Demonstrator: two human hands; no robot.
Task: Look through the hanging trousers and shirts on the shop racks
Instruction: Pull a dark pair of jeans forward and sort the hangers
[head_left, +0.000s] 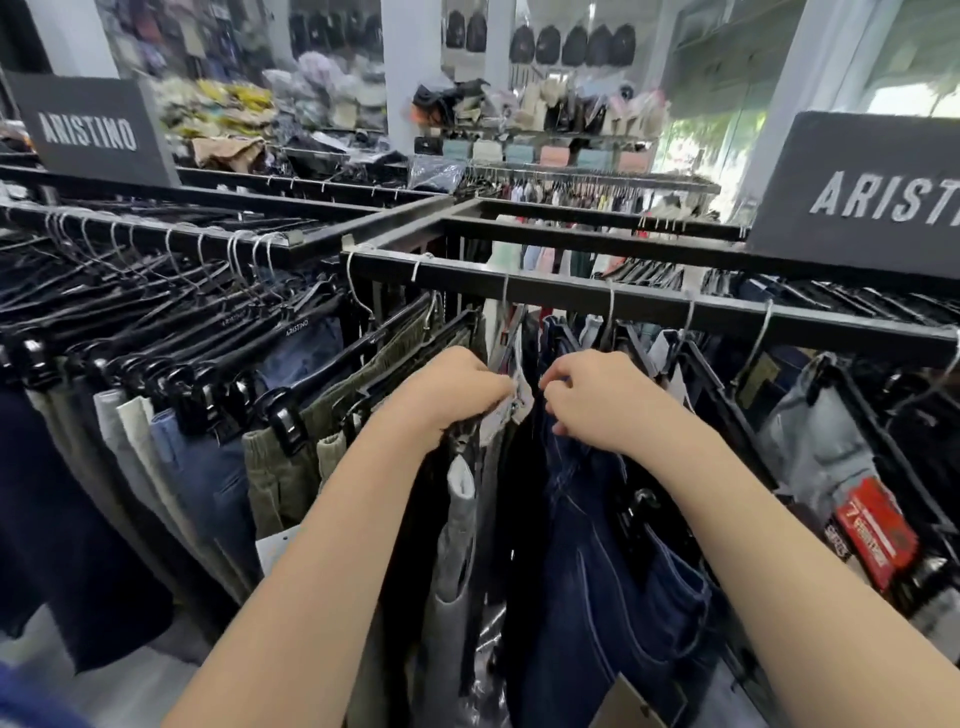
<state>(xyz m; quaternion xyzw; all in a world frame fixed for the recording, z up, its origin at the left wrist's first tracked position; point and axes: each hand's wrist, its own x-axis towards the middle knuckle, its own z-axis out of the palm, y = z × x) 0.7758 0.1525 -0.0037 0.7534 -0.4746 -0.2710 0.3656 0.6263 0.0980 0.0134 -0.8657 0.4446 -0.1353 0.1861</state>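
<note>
Below a black rack rail running nine to three o'clock, dark blue jeans hang at five o'clock gripped by the curled right hand, the left hand pinching grey trousers at six.

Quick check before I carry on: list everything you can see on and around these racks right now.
Rack rail: one, black, across the middle.
Dark blue jeans: one pair, hanging under the right hand.
Grey trousers: one pair, below the left hand.
Olive trousers: a few, left of the hands.
Clip hangers: many, black, on the left rack.
Brand signs: two, dark grey, on the rack tops.
Red tag: one, on pale jeans, right.
Backpacks: several, black, on the back wall.
Left hand: grips a hanger top.
Right hand: pinches the jeans' waistband.
</note>
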